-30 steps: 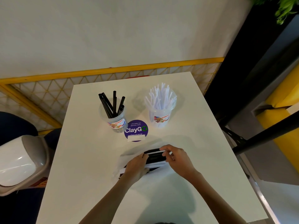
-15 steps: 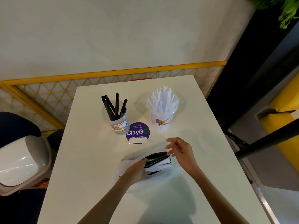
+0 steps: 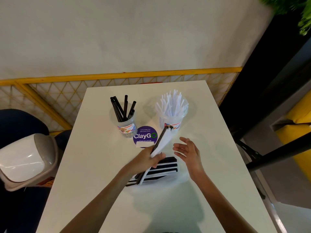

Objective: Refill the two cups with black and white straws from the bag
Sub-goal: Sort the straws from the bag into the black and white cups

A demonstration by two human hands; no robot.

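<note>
The left hand (image 3: 148,160) grips a bundle of straws (image 3: 162,142) above the bag (image 3: 168,167); the right hand (image 3: 188,152) hovers beside it, fingers relaxed, empty. The blurred bundle seems to mix black and white, so sorting between the black-straw cup (image 3: 125,121) and white-straw cup (image 3: 171,118) likely comes next.

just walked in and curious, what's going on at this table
A person's left hand grips a bunch of black and white straws above the bag, angled toward the cups. The right hand is open beside it, holding nothing. More straws lie in the bag. The black-straw cup looks sparser than the white-straw cup.
</note>
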